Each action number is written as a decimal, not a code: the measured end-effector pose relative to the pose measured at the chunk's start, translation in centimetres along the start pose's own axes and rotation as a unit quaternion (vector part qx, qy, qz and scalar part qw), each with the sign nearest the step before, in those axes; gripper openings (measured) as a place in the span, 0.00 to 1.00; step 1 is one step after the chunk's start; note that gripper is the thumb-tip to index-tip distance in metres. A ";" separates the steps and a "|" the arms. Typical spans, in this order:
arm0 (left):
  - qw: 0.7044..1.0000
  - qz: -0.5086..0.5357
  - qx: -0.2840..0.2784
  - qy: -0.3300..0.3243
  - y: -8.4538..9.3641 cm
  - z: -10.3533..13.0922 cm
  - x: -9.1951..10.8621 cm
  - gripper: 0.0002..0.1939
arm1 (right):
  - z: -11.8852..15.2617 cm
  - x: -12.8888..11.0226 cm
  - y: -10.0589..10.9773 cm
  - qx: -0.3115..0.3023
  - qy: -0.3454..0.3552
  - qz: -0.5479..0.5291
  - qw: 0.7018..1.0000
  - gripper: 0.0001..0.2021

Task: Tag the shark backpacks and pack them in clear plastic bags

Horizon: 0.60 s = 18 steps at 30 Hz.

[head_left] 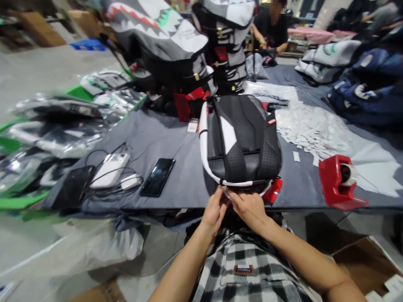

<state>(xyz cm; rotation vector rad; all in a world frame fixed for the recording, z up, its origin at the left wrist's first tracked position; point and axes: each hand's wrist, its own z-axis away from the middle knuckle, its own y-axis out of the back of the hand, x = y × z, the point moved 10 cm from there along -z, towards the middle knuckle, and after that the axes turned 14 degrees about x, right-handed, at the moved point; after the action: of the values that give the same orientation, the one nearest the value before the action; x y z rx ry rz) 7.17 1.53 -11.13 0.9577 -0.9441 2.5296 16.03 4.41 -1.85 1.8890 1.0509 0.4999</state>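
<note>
A black backpack [241, 138] with white trim and padded straps lies on the grey-covered table in front of me, strap side up. My left hand [215, 209] is at its near edge, with thumb and fingers pinched together. Beside it, my right hand [250, 209] is also closed, its fingertips meeting the left ones at a thin pale strip [226, 193] below the white trim. The fingers partly hide what they grip. A red tag [273, 191] hangs at the backpack's near right corner.
On the left lie a black phone [158, 177], a white power bank [111, 170] with cables, and bagged goods in a green bin [19, 203]. Stacked backpacks [176, 46] stand behind. To the right are a red tape dispenser [336, 180] and small white cards [310, 134]. A person [270, 29] works beyond.
</note>
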 end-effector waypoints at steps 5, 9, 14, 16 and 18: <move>0.862 -0.277 0.092 -0.414 1.7 4.6 9.2 0.16 | 0.5 -0.5 -0.4 0.013 0.006 0.001 1.000 0.16; 0.735 -0.415 -0.169 -0.509 -7.1 8.8 8.3 0.11 | 1.7 -2.3 0.7 0.119 0.036 -0.027 0.992 0.15; 0.661 -0.555 -0.263 -0.430 -12.4 8.7 3.6 0.15 | 5.6 -1.8 5.6 0.195 0.095 -0.121 0.969 0.13; 0.657 -0.577 -0.244 -0.420 -12.9 7.9 2.5 0.13 | 6.8 2.3 7.5 0.199 0.044 -0.127 0.971 0.13; 0.664 -0.591 -0.214 -0.405 -13.0 7.1 1.2 0.11 | 7.8 9.2 8.8 0.215 -0.110 -0.098 0.965 0.15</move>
<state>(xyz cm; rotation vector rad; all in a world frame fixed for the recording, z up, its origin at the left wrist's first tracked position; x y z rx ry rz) 15.65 6.63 -0.05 1.7473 -0.6267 0.6996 30.65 5.87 0.93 2.1223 1.2497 -0.0637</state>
